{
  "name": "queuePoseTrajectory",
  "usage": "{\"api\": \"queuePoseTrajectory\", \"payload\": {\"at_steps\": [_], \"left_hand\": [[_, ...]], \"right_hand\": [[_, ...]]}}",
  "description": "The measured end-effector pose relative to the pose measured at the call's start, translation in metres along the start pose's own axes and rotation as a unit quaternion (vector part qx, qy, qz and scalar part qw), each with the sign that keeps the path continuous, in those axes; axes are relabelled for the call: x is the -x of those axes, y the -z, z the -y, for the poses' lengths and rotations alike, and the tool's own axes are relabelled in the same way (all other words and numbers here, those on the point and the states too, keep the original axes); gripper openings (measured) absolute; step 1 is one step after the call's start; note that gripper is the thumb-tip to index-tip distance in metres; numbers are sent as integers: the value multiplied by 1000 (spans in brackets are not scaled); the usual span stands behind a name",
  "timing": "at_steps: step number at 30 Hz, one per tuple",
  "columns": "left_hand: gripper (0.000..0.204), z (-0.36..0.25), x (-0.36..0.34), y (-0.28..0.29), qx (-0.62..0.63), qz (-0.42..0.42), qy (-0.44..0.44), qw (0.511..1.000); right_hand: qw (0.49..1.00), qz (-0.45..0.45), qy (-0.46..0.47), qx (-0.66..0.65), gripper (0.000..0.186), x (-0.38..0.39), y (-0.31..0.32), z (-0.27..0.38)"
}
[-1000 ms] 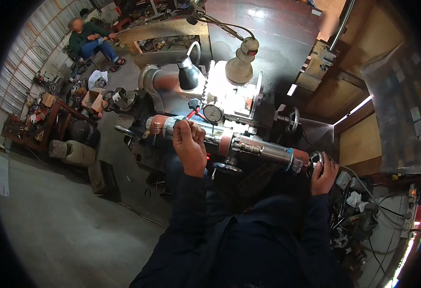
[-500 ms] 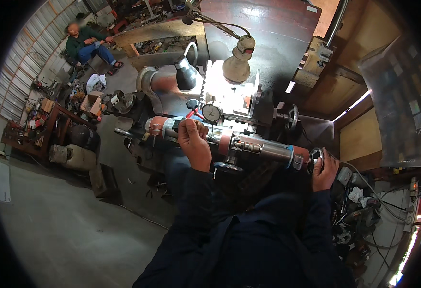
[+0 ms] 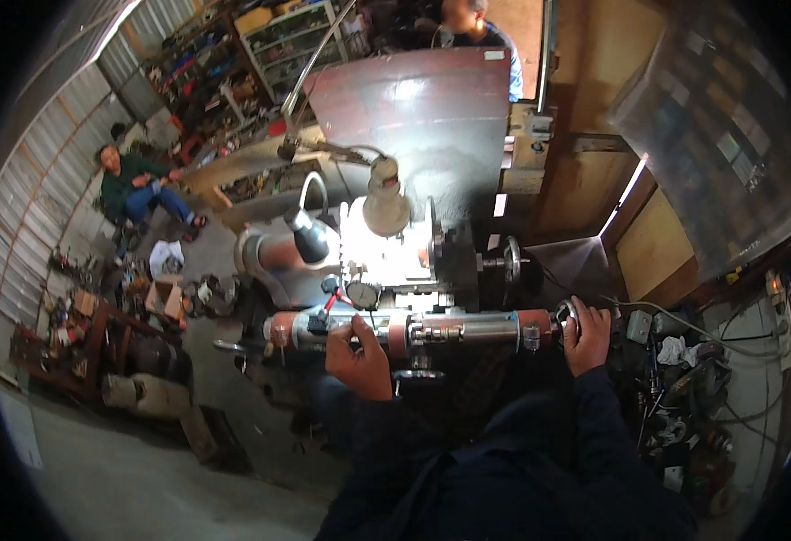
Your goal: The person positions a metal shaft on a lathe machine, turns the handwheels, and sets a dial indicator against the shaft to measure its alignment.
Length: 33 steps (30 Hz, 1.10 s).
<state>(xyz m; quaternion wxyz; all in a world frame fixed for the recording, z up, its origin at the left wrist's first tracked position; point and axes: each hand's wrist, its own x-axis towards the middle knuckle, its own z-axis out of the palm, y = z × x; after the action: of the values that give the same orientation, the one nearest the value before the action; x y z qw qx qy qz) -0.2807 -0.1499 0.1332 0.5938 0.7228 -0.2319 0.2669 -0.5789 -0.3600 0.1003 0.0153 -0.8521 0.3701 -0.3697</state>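
My left hand (image 3: 359, 362) is closed, thumb and fingers pinched together, over the left half of a long horizontal metal cylinder assembly (image 3: 468, 328) with reddish collars. Whatever is in the pinch, if anything, is too small to make out. Just beyond those fingertips stands a round dial gauge (image 3: 362, 296), with a red-and-black holder (image 3: 331, 300) to its left. At the assembly's right end, my right hand (image 3: 587, 337) is wrapped round the rim of a small metal handwheel (image 3: 565, 313).
A black lamp (image 3: 311, 236) and a beige lamp (image 3: 386, 198) hang over the brightly lit machine. Another handwheel (image 3: 512, 261) sits at back right. Cables and clutter (image 3: 675, 388) lie at right. One person (image 3: 138, 185) sits far left; another (image 3: 486, 32) is behind the large panel (image 3: 413, 99).
The view has tilted up and turned, so the machine looks lower and more level. A second person now shows behind the panel. My right hand stays on the handwheel; my left stays pinched near the gauge.
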Motion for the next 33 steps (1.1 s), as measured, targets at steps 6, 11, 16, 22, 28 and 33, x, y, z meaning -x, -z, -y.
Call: {"api": "queuePoseTrajectory", "payload": {"at_steps": [6,11,16,22,28,33], "left_hand": [[10,-3,-13,8,26,86,-28,996],[8,-7,-13,25,39,160,-23,986],[12,-6,-9,28,31,133,-64,989],[9,-6,-1,19,63,181,90,977],[8,4,-3,15,109,150,5,983],[6,15,-14,24,104,226,-1,969]], "right_hand": [[1000,-3,-7,-17,39,-2,5,3],[999,14,-14,-31,39,-4,11,6],[998,21,-35,-37,37,-2,13,7],[999,9,-18,-25,39,-2,9,4],[999,26,-28,-18,39,-1,13,3],[999,40,-23,19,38,-9,13,2]]}}
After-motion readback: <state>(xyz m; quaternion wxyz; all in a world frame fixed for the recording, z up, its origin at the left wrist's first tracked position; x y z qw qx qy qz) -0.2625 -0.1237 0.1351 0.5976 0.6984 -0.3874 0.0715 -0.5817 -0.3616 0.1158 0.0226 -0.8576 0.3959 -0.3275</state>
